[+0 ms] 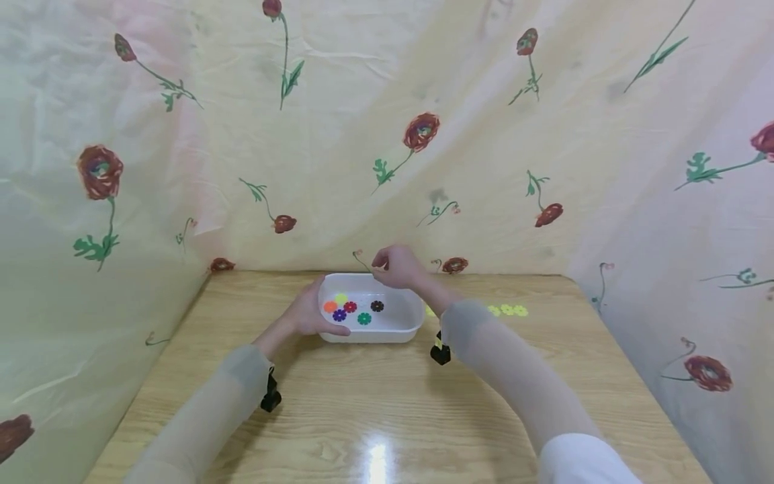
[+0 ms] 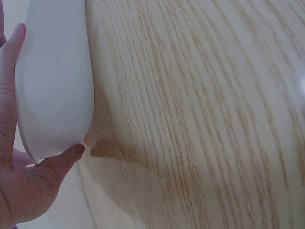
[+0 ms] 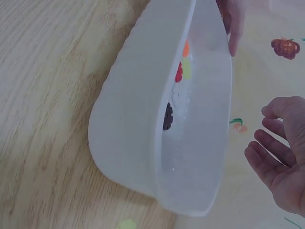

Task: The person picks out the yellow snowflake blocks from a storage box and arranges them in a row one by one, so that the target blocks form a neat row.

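Note:
A white plastic tub (image 1: 371, 337) stands near the back of the table, with several flower-shaped discs inside: a black one (image 1: 377, 306), a green one (image 1: 364, 318), a purple one (image 1: 339, 314), plus red, orange and yellow ones. My left hand (image 1: 308, 312) grips the tub's left end, thumb along the near side. The left wrist view shows its fingers spread against the tub wall (image 2: 57, 76). Above the far rim is my right hand (image 1: 400, 267), and in the right wrist view its fingers (image 3: 271, 145) curve loosely around nothing.
Several yellow flower discs (image 1: 507, 310) lie in a row on the wooden table (image 1: 375, 396), right of the tub, partly hidden by my right forearm. A flowered cloth (image 1: 351, 168) hangs right behind the table and along both sides. Small black devices (image 1: 441, 352) hang at my wrists.

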{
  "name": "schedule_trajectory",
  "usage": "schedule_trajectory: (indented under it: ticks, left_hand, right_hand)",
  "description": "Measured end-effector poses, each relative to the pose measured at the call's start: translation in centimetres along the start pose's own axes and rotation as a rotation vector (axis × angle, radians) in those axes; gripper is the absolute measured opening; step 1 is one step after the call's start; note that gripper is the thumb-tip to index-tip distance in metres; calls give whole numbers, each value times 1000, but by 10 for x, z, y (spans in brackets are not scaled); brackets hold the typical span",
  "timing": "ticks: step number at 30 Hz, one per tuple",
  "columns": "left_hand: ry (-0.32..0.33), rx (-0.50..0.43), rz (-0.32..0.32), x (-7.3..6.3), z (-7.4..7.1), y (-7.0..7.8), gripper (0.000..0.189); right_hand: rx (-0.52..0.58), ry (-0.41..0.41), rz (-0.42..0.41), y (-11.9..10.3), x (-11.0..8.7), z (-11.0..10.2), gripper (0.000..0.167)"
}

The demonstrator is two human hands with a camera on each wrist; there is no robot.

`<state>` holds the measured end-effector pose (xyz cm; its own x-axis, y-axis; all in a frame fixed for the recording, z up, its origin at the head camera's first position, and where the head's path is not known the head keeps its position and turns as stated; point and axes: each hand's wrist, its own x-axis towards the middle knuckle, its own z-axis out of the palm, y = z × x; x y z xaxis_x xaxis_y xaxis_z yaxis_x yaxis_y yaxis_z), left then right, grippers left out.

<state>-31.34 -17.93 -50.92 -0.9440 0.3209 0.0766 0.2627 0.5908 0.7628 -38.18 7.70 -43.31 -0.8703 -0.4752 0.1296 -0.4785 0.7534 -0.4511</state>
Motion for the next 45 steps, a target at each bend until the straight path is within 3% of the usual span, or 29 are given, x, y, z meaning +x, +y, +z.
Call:
schedule_trajectory:
  ticks: [10, 21, 29, 45]
  left_hand:
    - [9, 15, -20, 1, -2, -1, 113]
    - [3, 39, -51, -2, -1, -1, 122]
    - [-1, 40, -37, -4, 4, -7, 120]
    - [-2, 82, -69, 1, 2, -6, 127]
  right_hand:
    - [48, -18, -11, -10, 10, 14, 24]
    - [30, -64, 14, -24, 12, 31, 25]
    - [39, -86, 15, -25, 13, 54, 25]
    - [44, -135, 42, -29, 19, 70, 29]
